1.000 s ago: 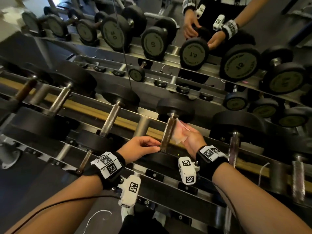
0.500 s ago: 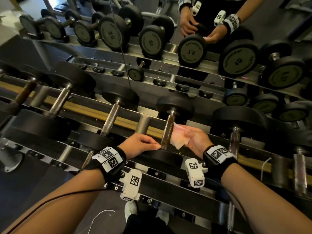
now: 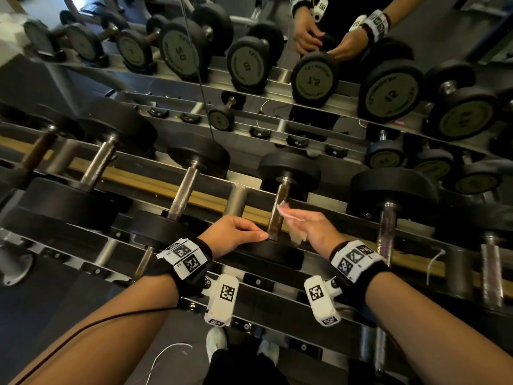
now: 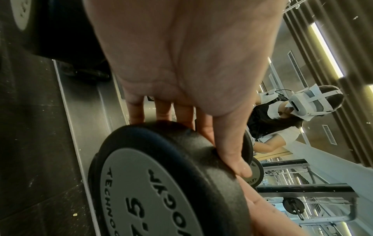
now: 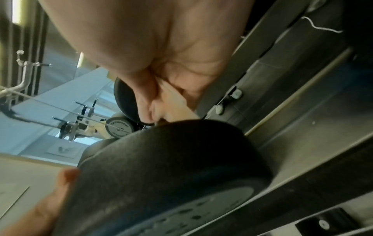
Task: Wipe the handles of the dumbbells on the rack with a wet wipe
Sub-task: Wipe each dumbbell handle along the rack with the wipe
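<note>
A dumbbell with a dark, brownish handle (image 3: 278, 215) lies across the rack in front of me. My left hand (image 3: 236, 232) curls over its near black head (image 3: 273, 255), thumb tip by the base of the handle. In the left wrist view the fingers (image 4: 181, 115) wrap the rim of that head (image 4: 153, 183), which is marked 7.5. My right hand (image 3: 313, 226) pinches a pale pink wet wipe (image 3: 290, 215) just right of the handle, with one corner of the wipe touching it. The right wrist view shows the wipe (image 5: 177, 102) folded in my fingers above the head (image 5: 171, 159).
Other dumbbells lie alongside on the rack, with a handle to the left (image 3: 183, 194) and one to the right (image 3: 387, 232). A yellowish rail (image 3: 133, 176) runs under the handles. A mirror behind reflects a row of dumbbells (image 3: 315, 77) and my hands (image 3: 319, 37).
My right hand has drawn the wipe a little to the right off the handle, so only its corner touches now. My left hand has stayed on the near head.
</note>
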The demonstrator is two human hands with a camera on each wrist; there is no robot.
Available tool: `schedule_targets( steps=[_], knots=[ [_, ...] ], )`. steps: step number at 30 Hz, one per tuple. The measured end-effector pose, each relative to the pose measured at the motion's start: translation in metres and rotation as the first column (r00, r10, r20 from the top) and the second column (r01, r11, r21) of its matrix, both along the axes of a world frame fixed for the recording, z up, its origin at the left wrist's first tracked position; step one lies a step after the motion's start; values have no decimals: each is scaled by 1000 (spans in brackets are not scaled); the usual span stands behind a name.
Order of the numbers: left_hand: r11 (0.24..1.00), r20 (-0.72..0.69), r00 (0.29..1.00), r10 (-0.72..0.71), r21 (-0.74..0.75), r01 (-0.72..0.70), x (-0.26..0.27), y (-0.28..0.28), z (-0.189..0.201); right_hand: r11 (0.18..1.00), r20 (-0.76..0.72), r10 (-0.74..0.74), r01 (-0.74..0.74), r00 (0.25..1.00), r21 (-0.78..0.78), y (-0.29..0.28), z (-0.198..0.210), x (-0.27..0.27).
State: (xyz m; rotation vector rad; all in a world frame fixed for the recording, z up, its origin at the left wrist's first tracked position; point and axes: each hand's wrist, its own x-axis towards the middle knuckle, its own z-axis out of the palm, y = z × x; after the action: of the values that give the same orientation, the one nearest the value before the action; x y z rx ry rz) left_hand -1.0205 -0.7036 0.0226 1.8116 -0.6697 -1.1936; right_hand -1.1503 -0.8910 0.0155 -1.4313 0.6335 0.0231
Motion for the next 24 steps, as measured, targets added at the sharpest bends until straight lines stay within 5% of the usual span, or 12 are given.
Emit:
schedule_targets(
  steps=[4,7,10,16,20,24],
  knots=[
    [1000,3,1000,3,1,-3,-1,0,2,998,-26,-55,56,998,11,-16,12,1],
    [1000,3,1000,18,4,-18,-3,1,3,975,69,-129,139,989,-175,-24,17,10],
    [1000,-3,1000,21,15,-20,-3,2,3,920,2,26,-23,1000,-392,-15,9,15],
    [1000,-6,1000,28,2,-28,-3,2,-1,943,-77,85,-105,993,-315,7,-5,2],
    [1000,3,1000,21,1,-21,-2,2,-2,984,-60,172,-175,983,-44,8,0,-5],
    [1000,0,1000,15,3,-15,-2,3,0,984,55,-75,83,996,-159,-17,11,3]
  ],
)
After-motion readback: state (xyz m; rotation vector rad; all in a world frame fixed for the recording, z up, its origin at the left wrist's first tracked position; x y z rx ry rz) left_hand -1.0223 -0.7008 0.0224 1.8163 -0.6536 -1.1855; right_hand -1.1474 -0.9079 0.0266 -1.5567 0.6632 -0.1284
